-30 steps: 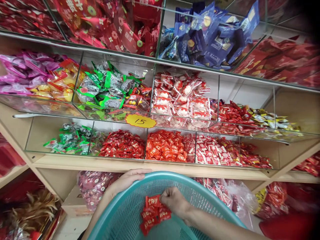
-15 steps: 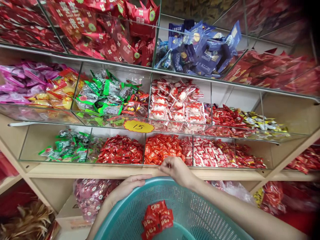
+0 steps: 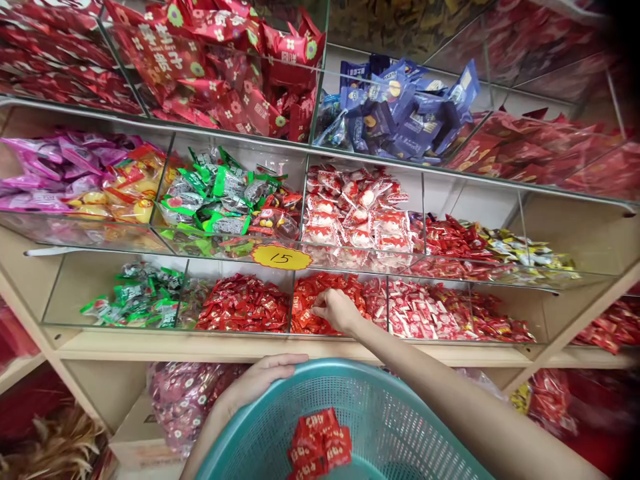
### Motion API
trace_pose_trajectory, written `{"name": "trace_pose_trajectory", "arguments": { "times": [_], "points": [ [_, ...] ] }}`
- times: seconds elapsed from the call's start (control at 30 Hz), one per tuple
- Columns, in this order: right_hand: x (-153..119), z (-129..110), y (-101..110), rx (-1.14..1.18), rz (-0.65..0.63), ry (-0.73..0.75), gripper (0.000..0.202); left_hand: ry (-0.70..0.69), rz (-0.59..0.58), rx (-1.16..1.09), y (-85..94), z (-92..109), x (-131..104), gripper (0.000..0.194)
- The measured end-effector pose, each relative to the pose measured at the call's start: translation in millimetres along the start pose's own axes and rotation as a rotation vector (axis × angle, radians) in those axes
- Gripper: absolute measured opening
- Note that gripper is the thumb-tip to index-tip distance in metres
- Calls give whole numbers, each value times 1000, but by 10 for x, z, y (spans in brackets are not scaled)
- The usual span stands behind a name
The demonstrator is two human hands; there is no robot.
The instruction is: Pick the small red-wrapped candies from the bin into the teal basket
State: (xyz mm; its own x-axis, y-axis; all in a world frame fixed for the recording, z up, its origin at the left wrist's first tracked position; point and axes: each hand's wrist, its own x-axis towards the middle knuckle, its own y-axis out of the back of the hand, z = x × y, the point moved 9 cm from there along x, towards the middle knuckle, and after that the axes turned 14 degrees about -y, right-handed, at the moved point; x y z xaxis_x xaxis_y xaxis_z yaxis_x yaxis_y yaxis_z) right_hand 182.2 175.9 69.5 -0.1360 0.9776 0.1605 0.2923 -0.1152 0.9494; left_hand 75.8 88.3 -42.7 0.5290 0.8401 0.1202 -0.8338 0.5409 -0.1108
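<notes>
My left hand (image 3: pixel 263 380) is wrapped over the far left rim of a teal plastic basket (image 3: pixel 235 433), its fingers along the edge. Several red-wrapped candies (image 3: pixel 317 440) lie together on the basket's bottom. Beyond the basket, my right hand (image 3: pixel 337 310) is at the middle compartment of the low shelf, in front of a heap of orange-red wrapped candies (image 3: pixel 305 293). Its fingers are curled in, thumb near the fingertips. Whether a candy is between them is hidden.
Glass dividers split the shelf rows. Darker red candies (image 3: pixel 245 303) lie left of the heap, pink-and-white ones (image 3: pixel 420 310) right. A yellow price tag (image 3: pixel 281 257) marked 15 hangs above. A wooden ledge (image 3: pixel 175 345) runs below; a flowered bag (image 3: pixel 185 407) stands underneath.
My right hand has moved up and forward from above the basket's rim to the orange-red candies. My left hand stays on the rim, and the candies in the basket look the same.
</notes>
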Motion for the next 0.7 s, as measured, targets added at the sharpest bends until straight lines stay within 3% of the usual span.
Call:
{"name": "trace_pose_trajectory", "arguments": {
  "times": [0.53,0.7],
  "points": [
    [17,-68,-15,-108,43,11,18,-5,1,34,68,-91,27,37],
    [-97,-129,230,99,109,59,18,6,4,37,44,-61,12,39]
  ]
}}
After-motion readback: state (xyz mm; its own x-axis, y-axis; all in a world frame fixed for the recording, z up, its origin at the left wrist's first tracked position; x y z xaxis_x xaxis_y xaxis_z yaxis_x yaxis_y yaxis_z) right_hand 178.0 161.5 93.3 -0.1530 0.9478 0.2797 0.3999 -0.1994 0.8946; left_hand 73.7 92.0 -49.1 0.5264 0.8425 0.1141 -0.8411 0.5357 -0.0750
